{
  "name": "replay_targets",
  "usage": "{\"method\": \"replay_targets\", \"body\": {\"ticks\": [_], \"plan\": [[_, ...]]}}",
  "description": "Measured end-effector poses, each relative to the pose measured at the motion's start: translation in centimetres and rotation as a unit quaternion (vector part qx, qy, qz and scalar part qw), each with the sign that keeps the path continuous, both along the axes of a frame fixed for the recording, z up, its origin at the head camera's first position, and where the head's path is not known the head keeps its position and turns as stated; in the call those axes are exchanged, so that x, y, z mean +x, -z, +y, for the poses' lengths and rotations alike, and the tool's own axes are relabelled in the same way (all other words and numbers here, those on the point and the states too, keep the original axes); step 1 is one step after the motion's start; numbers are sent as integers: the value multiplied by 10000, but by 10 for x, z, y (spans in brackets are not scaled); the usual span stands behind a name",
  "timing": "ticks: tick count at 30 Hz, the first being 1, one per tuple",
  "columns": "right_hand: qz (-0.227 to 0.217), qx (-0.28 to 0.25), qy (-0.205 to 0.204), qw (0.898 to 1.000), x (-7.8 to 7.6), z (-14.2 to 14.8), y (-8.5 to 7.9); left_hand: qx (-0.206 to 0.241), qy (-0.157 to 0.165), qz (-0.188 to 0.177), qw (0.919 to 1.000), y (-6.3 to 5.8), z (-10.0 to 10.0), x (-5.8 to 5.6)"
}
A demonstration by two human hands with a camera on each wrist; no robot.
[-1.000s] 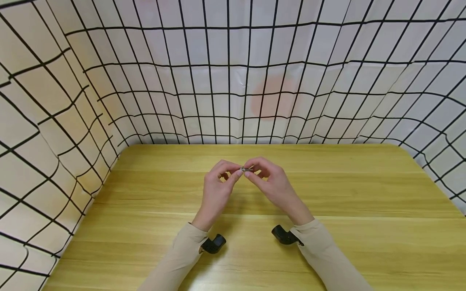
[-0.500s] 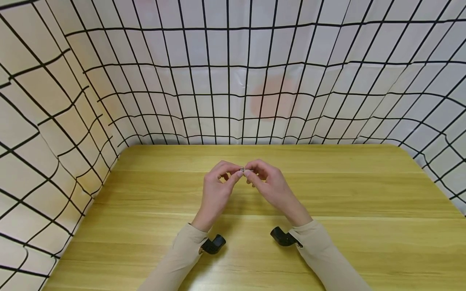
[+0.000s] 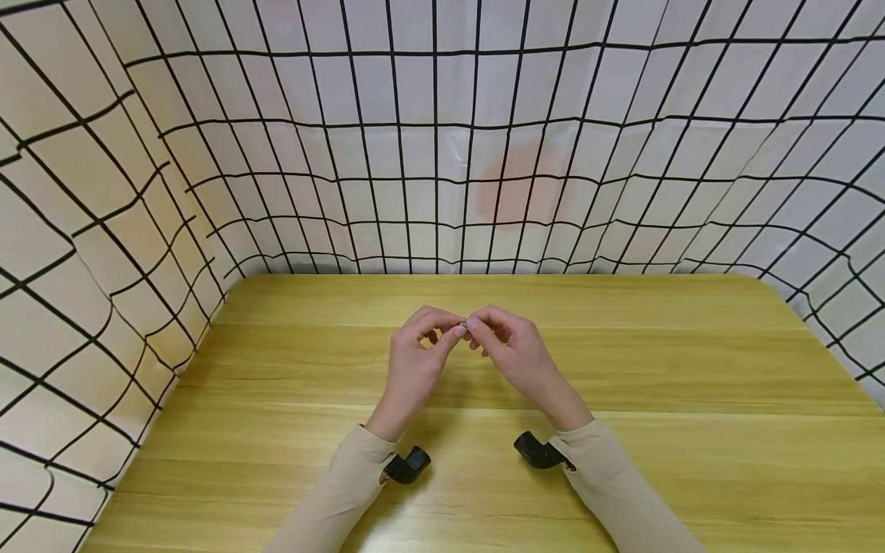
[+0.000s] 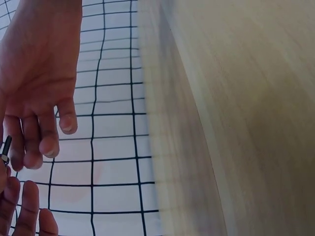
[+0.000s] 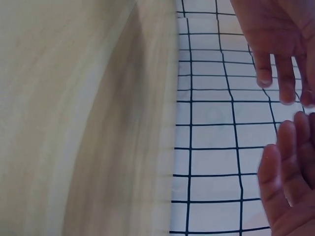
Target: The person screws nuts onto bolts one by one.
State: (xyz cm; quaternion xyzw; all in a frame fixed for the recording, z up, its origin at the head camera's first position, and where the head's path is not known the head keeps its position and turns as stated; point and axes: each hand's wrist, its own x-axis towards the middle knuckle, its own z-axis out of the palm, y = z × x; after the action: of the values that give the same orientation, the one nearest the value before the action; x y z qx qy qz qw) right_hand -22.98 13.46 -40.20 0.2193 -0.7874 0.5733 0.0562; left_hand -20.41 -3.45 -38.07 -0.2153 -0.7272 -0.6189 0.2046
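Note:
In the head view both hands meet above the middle of the table, fingertips close together. A small metal bolt [image 4: 7, 146] with what looks like a nut [image 4: 5, 160] on it shows at the left edge of the left wrist view. My left hand [image 3: 412, 355] pinches one end of this piece between thumb and index finger. The thumb and index finger of my right hand [image 3: 517, 352] pinch its other end. Fingertips cover most of it in the head view. Neither thumb-and-index pinch shows in the right wrist view, only the other fingers of both hands.
The wooden table [image 3: 276, 430] spreads beneath the hands. A white wall with a black grid [image 3: 401, 153] stands behind it and along both sides. Black wrist cameras [image 3: 408, 465] hang at the beige sleeves [image 3: 346, 476].
My right thumb and fingers have slid left along the bolt towards the left fingertips, covering the shaft that stuck out before. The left hand has barely moved.

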Motion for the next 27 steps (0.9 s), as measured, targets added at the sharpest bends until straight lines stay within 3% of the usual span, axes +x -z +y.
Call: {"method": "replay_targets", "body": {"ticks": [3,13,20,27], "plan": [[-1,4,4,10000,0,3,-3,-26,-27,-24,10000,0,1,0],[849,183,-119,9962,-1,3,-7,44,-91,-112,9999,-2,0,0],[1024,280,-20,9943,15,-6,-30,45,-93,-154,9998,0,-1,0],[757,258,81,9968,-2,0,-3,73,-146,-74,9998,0,-1,-1]]}}
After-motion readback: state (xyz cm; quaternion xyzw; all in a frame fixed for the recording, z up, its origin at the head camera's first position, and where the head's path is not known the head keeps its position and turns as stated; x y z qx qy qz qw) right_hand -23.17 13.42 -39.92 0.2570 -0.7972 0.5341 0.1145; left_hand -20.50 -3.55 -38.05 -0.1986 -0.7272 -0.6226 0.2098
